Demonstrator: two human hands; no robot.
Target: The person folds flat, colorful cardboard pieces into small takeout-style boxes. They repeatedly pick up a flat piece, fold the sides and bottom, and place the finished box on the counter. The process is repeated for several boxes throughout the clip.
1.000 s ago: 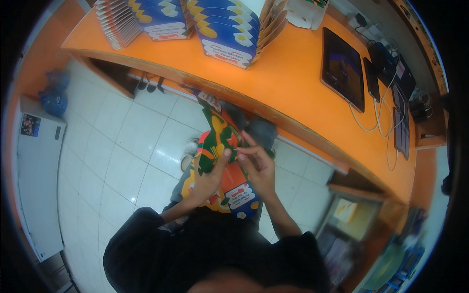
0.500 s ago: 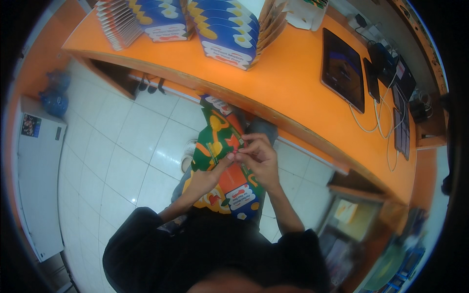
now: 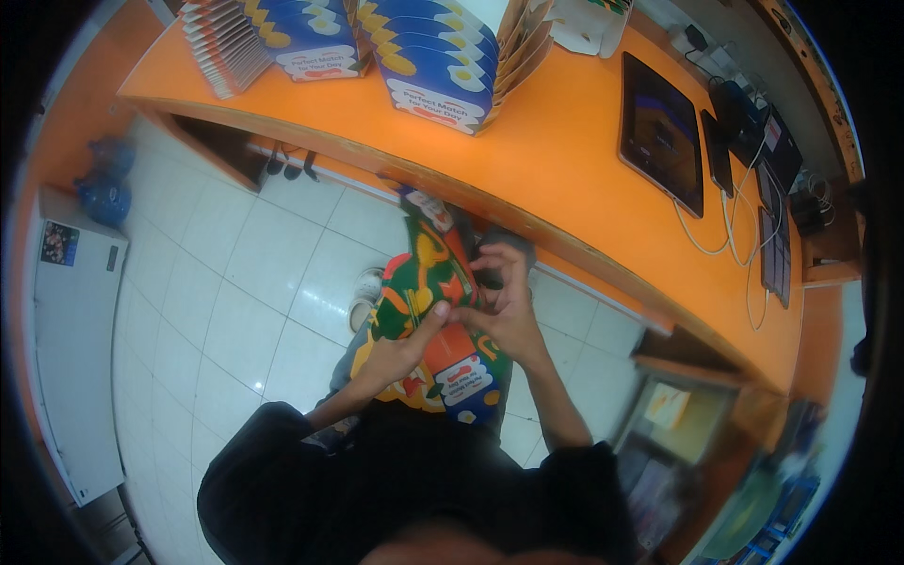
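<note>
A colourful printed cardboard carton blank [image 3: 447, 348] in green, orange, yellow and blue lies across my lap, below the desk edge. My left hand [image 3: 400, 353] grips its left side, thumb on top and the other fingers hidden behind it. My right hand [image 3: 508, 311] hovers at the carton's right side. Its fingers are bent and spread apart, and its thumb reaches to the left thumb's tip. I cannot make out anything between the right fingers.
An orange desk [image 3: 556, 160] spans the front, bearing stacked blue printed cartons [image 3: 438, 71], a tablet [image 3: 662, 137] and phones with white cables [image 3: 734, 231]. A white freezer [image 3: 80, 348] and blue water bottles [image 3: 104, 193] stand at left. Shelves [image 3: 683, 414] are at lower right.
My right hand's fingers have spread away from the pinch at the two thumbs. The carton has shifted slightly, its left edge now showing a red patch.
</note>
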